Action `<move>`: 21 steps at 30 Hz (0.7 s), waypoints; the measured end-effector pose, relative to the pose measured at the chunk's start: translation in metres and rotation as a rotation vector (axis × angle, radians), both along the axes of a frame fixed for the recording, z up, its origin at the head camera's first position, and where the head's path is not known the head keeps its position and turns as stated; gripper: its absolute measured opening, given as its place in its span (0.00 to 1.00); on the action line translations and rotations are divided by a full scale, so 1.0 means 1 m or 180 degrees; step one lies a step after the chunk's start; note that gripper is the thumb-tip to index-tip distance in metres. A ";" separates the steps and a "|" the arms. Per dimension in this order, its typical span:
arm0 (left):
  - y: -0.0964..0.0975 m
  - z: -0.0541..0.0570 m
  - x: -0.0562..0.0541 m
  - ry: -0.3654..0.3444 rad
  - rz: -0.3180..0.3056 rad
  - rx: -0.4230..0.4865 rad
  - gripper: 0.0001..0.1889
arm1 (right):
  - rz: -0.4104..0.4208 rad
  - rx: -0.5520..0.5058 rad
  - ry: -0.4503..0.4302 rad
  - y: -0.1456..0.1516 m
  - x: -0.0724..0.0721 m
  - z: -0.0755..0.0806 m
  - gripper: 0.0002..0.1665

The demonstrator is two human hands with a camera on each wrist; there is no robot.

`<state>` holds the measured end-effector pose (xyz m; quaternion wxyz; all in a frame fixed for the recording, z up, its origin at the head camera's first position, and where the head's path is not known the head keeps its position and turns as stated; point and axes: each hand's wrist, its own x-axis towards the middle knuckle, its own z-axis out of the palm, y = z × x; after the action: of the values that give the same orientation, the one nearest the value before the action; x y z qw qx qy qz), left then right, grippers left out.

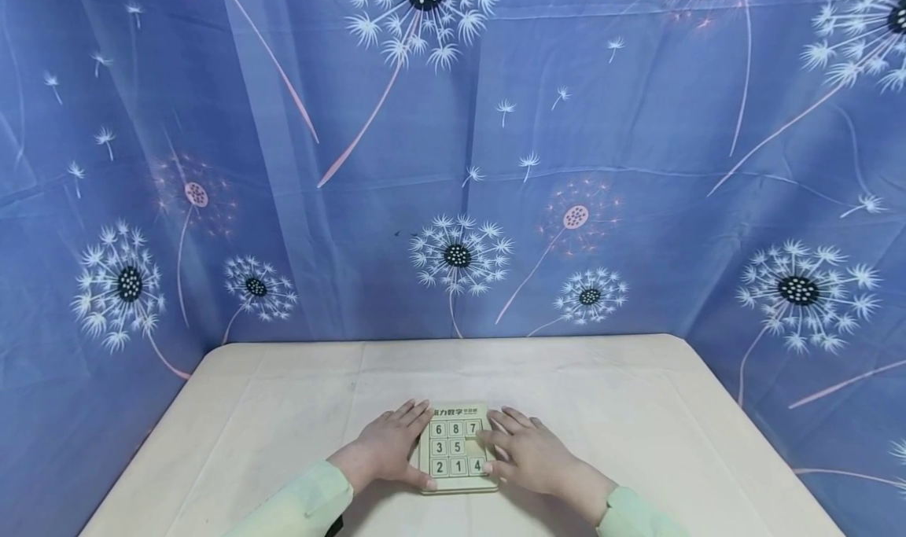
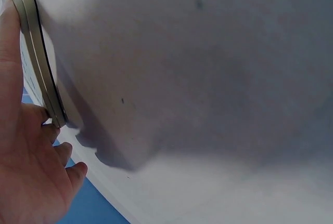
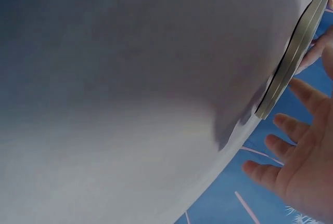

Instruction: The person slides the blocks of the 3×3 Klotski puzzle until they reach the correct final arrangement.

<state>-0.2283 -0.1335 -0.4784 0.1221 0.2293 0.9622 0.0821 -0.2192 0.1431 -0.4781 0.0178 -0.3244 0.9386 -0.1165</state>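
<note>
A pale green sliding number puzzle (image 1: 460, 486) lies on the table, its numbered tiles reading 6, 8, 7 on top, 3, 5 and a gap in the middle, then 2, 1, 4. My left hand (image 1: 385, 446) holds its left side, thumb on the lower left corner and fingers by the upper left edge. In the left wrist view the puzzle's edge (image 2: 39, 52) sits between thumb and forefinger. My right hand (image 1: 534, 454) lies over the right side with fingers mostly straight. Its thumb touches near tile 4 (image 1: 477, 466); the forefinger is beside the gap, below tile 7 (image 1: 473, 428).
A cream cloth covers the table (image 1: 602, 395). Blue curtains (image 1: 368, 285) with a dandelion print stand behind it and along both sides. Light green sleeves (image 1: 300, 502) cover both forearms.
</note>
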 end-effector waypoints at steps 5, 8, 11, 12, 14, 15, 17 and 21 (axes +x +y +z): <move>0.000 0.000 0.000 0.0009 0.0003 0.0000 0.62 | 0.0059 -0.0017 0.0153 0.002 0.003 0.003 0.30; 0.000 0.000 0.001 0.0012 0.0010 -0.0008 0.62 | 0.0086 -0.0029 0.0218 0.004 0.006 0.004 0.31; 0.000 0.000 0.001 0.0008 0.0017 -0.0014 0.62 | 0.0107 -0.0021 0.0256 0.006 0.010 0.004 0.31; 0.000 0.000 0.001 0.0004 0.0021 -0.0014 0.62 | 0.0113 -0.0017 0.0263 0.007 0.012 0.004 0.31; 0.000 0.000 0.001 0.0002 0.0027 -0.0014 0.62 | 0.0128 0.0008 0.0290 0.008 0.015 0.004 0.32; 0.000 0.000 0.001 0.0000 0.0031 -0.0014 0.62 | 0.0136 0.0013 0.0303 0.009 0.017 0.004 0.32; 0.000 0.000 0.001 -0.0007 0.0037 -0.0010 0.62 | 0.0148 0.0032 0.0334 0.009 0.021 0.005 0.32; 0.000 -0.002 0.001 -0.0010 0.0034 0.0009 0.62 | 0.0158 0.0077 0.0382 0.010 0.027 0.005 0.33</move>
<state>-0.2277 -0.1338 -0.4799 0.1229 0.2243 0.9630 0.0846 -0.1925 0.1535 -0.4733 -0.0317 -0.3538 0.9309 -0.0849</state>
